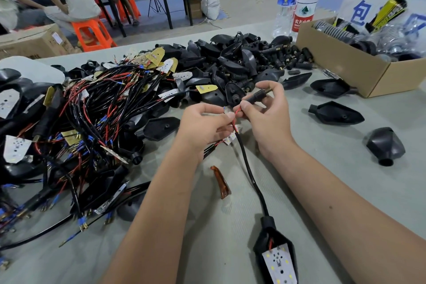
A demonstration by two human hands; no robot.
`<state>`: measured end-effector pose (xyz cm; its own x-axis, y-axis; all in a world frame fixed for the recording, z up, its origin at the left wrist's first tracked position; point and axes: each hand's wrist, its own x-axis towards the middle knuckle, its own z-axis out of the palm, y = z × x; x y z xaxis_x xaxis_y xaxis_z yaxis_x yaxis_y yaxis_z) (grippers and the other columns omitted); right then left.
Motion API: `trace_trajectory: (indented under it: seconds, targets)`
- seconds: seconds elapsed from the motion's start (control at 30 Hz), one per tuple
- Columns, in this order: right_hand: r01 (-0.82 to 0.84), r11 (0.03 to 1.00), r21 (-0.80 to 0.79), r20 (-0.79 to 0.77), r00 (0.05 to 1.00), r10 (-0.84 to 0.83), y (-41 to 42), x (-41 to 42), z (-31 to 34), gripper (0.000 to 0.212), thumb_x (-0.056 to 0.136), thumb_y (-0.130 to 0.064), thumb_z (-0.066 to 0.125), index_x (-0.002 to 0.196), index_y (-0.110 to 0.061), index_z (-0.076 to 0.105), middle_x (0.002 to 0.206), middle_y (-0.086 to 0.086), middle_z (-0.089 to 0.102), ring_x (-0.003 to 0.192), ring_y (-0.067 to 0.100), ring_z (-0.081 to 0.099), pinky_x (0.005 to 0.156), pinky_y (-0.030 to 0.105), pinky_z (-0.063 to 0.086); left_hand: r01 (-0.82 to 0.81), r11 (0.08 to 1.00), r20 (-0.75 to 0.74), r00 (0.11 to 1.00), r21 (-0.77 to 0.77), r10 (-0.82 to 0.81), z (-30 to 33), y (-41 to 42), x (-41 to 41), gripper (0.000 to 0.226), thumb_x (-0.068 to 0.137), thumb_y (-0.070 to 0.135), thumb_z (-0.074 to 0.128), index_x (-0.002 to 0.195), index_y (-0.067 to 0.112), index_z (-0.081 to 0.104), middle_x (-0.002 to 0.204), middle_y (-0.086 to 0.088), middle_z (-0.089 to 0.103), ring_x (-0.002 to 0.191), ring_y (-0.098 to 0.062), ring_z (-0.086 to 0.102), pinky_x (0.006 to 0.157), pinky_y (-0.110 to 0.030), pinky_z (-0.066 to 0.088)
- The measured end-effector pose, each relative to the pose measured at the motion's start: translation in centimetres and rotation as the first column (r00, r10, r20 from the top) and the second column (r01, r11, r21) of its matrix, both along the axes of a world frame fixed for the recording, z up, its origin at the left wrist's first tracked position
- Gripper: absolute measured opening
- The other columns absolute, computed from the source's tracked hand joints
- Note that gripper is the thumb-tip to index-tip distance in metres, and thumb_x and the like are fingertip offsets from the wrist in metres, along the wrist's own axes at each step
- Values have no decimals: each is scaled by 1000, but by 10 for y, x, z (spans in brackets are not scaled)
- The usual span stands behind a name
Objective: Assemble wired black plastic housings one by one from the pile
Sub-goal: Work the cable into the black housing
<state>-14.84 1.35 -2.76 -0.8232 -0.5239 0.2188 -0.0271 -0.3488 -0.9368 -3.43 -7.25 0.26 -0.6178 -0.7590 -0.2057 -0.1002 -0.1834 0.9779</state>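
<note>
Red wire (234, 120) runs between the two hands, thin and bare of its black sheath just where the fingers meet. The left hand (202, 125) has its fingers pinched together on the wire ends, and the right hand (265, 114) has its fingers curled round a small black stem piece (257, 95), whose metal tip pokes out above the thumb. Below the fingers, the black cable (250, 170) trails toward the body and ends in a black housing (274, 253) with a white LED board seated in it, lying on the grey surface (322, 191). Beyond the fingers and to their left sits the pile (115, 104) of wired boards and empty shells.

The step looks like threading the wires into the stem. The likely trouble is that the fine ends splay or kink at the mouth of the stem if pushed off-line. A hard tug on the cable could also drag the housing or strain the wires soldered to its board. An amber lens (220, 182) lies near the left wrist, where a forearm could sweep it away.
</note>
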Motion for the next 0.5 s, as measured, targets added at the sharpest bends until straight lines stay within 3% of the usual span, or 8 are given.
trace_trajectory:
  seconds: [0.1, 0.2, 0.33, 0.5]
  targets:
    - [-55, 998, -14, 35, 998, 56, 1, 0, 0, 41, 89, 10, 68, 120, -14, 55, 91, 7, 73, 79, 30, 74, 78, 43, 62, -78, 997, -37, 996, 13, 79, -1, 1, -1, 28, 82, -1, 82, 100, 5, 62, 69, -5, 74, 55, -12, 68, 54, -21, 56]
    - [-177, 984, -7, 61, 982, 177, 1, 2, 1, 38, 91, 4, 70, 124, -15, 59, 92, 12, 74, 83, 29, 66, 78, 47, 58, -113, 994, -57, 992, -7, 113, -3, 1, -2, 30, 84, -2, 80, 106, 4, 60, 67, -4, 73, 55, -11, 68, 58, -24, 60]
    - [-266, 962, -66, 156, 949, 273, 0, 1, 7, 29, 101, -1, 58, 128, -12, 59, 90, 13, 74, 66, 15, 61, 56, 23, 46, -129, 987, -109, 987, -96, 118, -5, 2, -2, 34, 83, -3, 81, 104, 7, 55, 65, -3, 73, 57, -14, 67, 58, -23, 58]
    - [-360, 925, -121, 223, 898, 378, 4, -4, 8, 18, 101, 1, 55, 116, -4, 61, 89, 12, 74, 63, 14, 57, 53, 21, 42, -106, 973, -167, 983, -207, 71, -9, 2, -4, 36, 84, -4, 79, 99, 10, 50, 65, -6, 73, 55, -18, 64, 58, -29, 56]
